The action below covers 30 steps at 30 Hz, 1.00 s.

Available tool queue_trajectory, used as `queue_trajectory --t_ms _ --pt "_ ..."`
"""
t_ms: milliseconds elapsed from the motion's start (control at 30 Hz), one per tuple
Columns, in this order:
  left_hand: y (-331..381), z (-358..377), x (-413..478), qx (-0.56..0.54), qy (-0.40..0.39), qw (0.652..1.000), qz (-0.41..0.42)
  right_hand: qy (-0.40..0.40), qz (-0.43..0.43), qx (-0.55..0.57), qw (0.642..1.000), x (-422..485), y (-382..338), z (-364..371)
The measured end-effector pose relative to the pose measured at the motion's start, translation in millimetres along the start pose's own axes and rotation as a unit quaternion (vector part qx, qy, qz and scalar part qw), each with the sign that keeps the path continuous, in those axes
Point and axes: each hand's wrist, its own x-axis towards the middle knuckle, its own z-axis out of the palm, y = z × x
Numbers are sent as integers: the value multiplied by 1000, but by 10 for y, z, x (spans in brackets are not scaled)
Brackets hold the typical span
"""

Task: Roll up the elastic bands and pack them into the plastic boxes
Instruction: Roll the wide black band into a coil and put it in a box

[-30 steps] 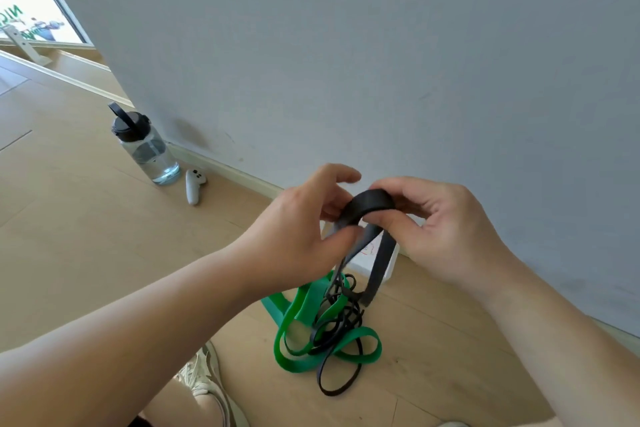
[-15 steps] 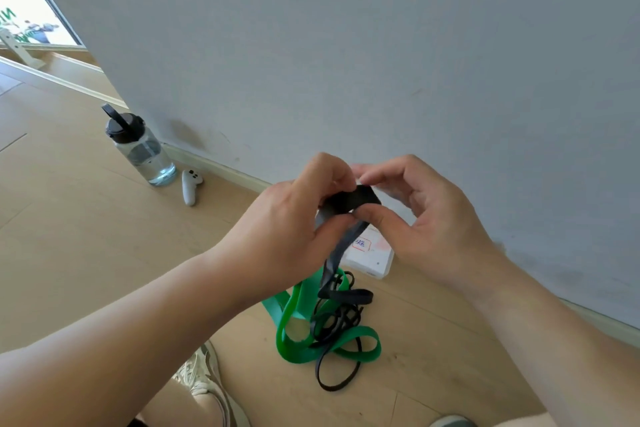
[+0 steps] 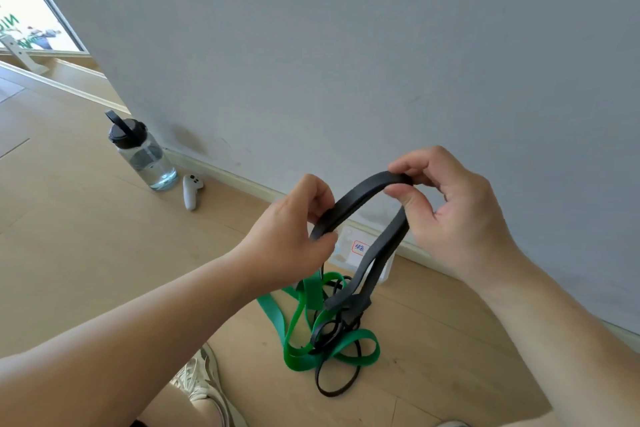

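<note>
- The left hand [image 3: 291,239] pinches the black band [image 3: 363,194] between thumb and curled fingers at the lower end of an arch. The right hand [image 3: 460,215] pinches the arch's top between thumb and fingertips.
- The band is held in the air in front of the wall. It runs doubled between the two hands, and its loose length hangs to the floor [image 3: 86,236].
- The roll looks barely begun, since no tight coil shows at either hand. A good start would be to fold the end at the right hand over on itself and clamp that small core firmly.
- The two layers should lie flat and edge to edge. A twist wound in now would probably make a lopsided roll that springs open.
- The hanging part drops into a tangle with the green band [image 3: 301,350] and some thin black loops. I cannot tell whether those loops belong to the same band. It seems wise to lift or shake the tail free first, or the green one may be dragged up.
- Steady light tension from the left hand should feed the strap cleanly.
- The plastic box [image 3: 358,248] stands on the floor against the wall, just behind the hanging strap. The finished roll should be kept small enough to fit it.
</note>
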Motion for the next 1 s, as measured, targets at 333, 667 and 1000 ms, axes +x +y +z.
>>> queue_trajectory --t_ms 333,667,1000 --pt "331 -154 -96 8 90 986 143 -160 105 134 972 -65 -169 30" --pt "142 -29 -28 -5 10 1000 25 -41 52 108 992 -98 -206 163" --pt "280 -118 -47 -10 82 992 98 -244 169 -48 954 -16 100 22"
